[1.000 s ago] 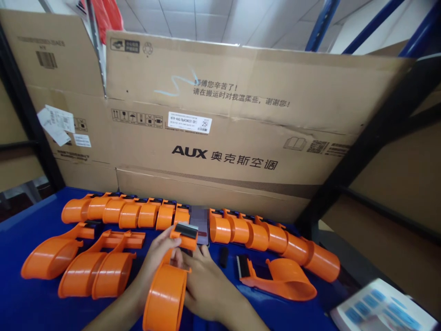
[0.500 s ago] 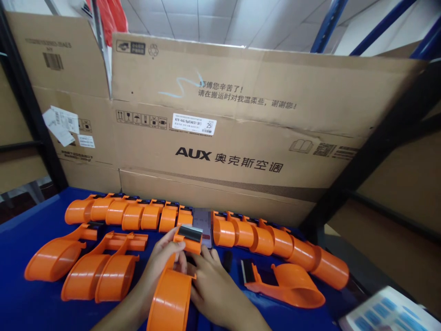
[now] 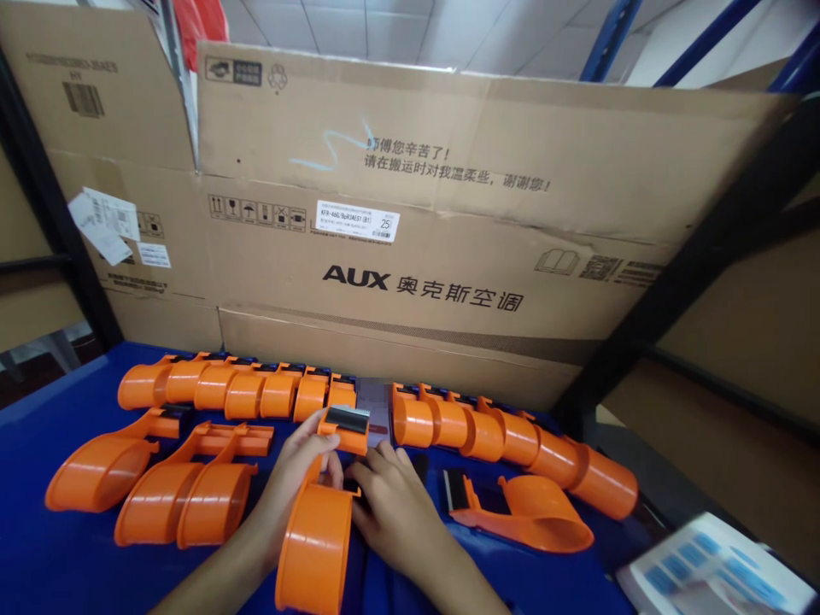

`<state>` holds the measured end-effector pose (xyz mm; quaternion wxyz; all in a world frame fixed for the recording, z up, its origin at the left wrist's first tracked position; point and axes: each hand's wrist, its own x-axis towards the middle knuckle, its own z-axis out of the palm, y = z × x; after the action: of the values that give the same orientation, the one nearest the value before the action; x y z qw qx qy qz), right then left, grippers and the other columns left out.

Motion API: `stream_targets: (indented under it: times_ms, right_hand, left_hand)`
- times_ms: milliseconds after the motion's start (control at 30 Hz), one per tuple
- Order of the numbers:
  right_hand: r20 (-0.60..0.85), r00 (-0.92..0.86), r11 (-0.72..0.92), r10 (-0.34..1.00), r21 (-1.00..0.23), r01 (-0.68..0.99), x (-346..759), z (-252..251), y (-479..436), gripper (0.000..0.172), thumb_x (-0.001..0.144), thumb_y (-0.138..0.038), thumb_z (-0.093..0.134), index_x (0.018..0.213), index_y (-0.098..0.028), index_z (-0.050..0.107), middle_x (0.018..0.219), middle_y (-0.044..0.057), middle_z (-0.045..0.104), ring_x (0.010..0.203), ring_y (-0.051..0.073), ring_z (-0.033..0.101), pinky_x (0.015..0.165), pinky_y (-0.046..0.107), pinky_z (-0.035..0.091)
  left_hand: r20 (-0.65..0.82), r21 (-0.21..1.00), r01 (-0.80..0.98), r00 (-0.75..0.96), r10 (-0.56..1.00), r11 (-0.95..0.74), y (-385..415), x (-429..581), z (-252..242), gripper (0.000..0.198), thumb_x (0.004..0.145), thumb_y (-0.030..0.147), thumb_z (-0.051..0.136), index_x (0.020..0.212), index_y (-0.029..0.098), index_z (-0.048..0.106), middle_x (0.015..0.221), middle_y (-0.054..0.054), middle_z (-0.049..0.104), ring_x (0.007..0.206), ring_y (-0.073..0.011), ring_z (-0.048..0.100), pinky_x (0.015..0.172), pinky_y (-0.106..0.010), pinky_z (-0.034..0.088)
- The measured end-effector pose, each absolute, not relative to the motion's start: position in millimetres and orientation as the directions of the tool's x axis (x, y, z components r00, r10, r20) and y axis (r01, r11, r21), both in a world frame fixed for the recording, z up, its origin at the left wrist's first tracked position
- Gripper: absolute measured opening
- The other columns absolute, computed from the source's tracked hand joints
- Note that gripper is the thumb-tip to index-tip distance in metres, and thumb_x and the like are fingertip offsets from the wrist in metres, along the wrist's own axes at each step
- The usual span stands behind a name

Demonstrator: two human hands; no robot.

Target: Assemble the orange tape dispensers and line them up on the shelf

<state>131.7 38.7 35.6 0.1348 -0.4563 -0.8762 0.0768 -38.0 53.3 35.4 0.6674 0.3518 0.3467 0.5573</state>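
An orange tape dispenser with a black strip and a toothed metal edge at its top is upright in front of me. My left hand is closed around its upper part, with the thumb on the front. My right hand is just to its right, with the fingers curled down and inward behind the dispenser. Something dark shows by those fingertips, but what they grip is hidden. Another tape dispenser lies on its side to the right, its black end facing left. A small black piece sits near my right knuckles.
Several more orange dispensers stand in a left row and a right row along the back of the blue table. Three dispensers lie at front left. Behind rises a cardboard sheet. A white-and-blue box stands at lower right.
The view has tilted slightly downward. My left hand still holds the dispenser in nearly the same pose, and my right hand's fingers have shifted a little beside it.
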Motion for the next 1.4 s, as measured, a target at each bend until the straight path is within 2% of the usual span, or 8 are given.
stream_targets:
  times_ms: [267,467,600,867,1067,1200,1333,1400]
  right_hand:
    - [0.163,-0.555,0.577,0.816,-0.297,0.761,129,27,39,0.014,0.09,-0.013,0.058,0.099,-0.022,0.064,0.111,0.008,0.064,0.111,0.027,0.049,0.096,0.039,0.038]
    - [0.173,-0.545,0.57,0.82,-0.322,0.756,129,25,42,0.029,0.088,-0.011,0.057,0.114,-0.023,0.059,0.12,0.01,0.061,0.115,0.029,0.046,0.095,0.043,0.037]
    - [0.18,-0.549,0.575,0.816,-0.338,0.745,128,24,41,0.035,0.086,-0.008,0.058,0.117,-0.024,0.057,0.121,0.009,0.06,0.115,0.03,0.046,0.096,0.043,0.037]
    - [0.313,-0.519,0.592,0.796,-0.58,0.559,129,23,43,0.039,0.082,0.0,0.051,0.111,-0.025,0.056,0.119,0.008,0.059,0.113,0.025,0.056,0.097,0.038,0.046]
    - [0.432,-0.144,0.451,0.89,-0.79,0.415,141,39,45,0.018,0.096,-0.021,0.052,0.112,-0.022,0.06,0.101,0.006,0.067,0.094,0.023,0.064,0.087,0.036,0.052]
    - [0.409,-0.018,0.4,0.912,-0.88,0.255,151,46,45,0.023,0.094,-0.04,0.062,0.106,-0.022,0.068,0.099,0.007,0.07,0.092,0.024,0.066,0.082,0.036,0.053]
    - [0.336,0.071,0.33,0.939,-0.94,0.082,151,51,44,0.029,0.09,-0.047,0.068,0.102,-0.021,0.067,0.073,0.0,0.065,0.064,0.017,0.061,0.061,0.029,0.051]
    - [0.323,0.072,0.322,0.944,-0.947,0.026,149,52,43,0.029,0.089,-0.047,0.069,0.101,-0.021,0.065,0.072,0.0,0.064,0.06,0.016,0.059,0.058,0.027,0.051]
  left_hand:
    - [-0.056,0.851,-0.513,0.127,0.99,0.114,50,-36,38,0.021,0.075,0.032,0.075,0.087,0.021,0.061,0.049,0.005,0.064,0.035,-0.0111,0.053,0.042,-0.02,0.04]
    - [-0.051,0.848,-0.519,0.127,0.991,0.11,52,-36,38,0.025,0.076,0.03,0.075,0.095,0.021,0.062,0.053,0.006,0.066,0.033,-0.0096,0.051,0.042,-0.02,0.039]
    - [-0.052,0.843,-0.526,0.129,0.99,0.113,52,-34,36,0.024,0.074,0.03,0.076,0.092,0.021,0.063,0.053,0.005,0.065,0.035,-0.0099,0.052,0.042,-0.021,0.039]
    - [-0.034,0.858,-0.505,0.118,0.992,0.09,53,-35,37,0.025,0.073,0.033,0.078,0.089,0.02,0.064,0.049,0.005,0.063,0.037,-0.0122,0.054,0.044,-0.021,0.041]
    - [-0.044,0.877,-0.475,0.075,0.996,0.075,43,-29,40,0.033,0.076,0.033,0.078,0.102,0.019,0.065,0.048,0.004,0.063,0.039,-0.011,0.053,0.044,-0.019,0.039]
    - [-0.016,0.906,-0.421,0.085,0.996,0.051,37,-24,41,0.043,0.077,0.033,0.08,0.114,0.018,0.063,0.058,0.004,0.065,0.042,-0.0105,0.054,0.047,-0.02,0.043]
    - [0.034,0.933,-0.36,0.109,0.994,0.007,38,-21,39,0.038,0.08,0.037,0.078,0.111,0.02,0.065,0.069,0.004,0.064,0.042,-0.008,0.052,0.048,-0.021,0.044]
    - [0.04,0.94,-0.342,0.102,0.994,-0.002,39,-20,37,0.038,0.08,0.039,0.078,0.109,0.02,0.065,0.071,0.004,0.064,0.042,-0.0074,0.051,0.048,-0.021,0.044]
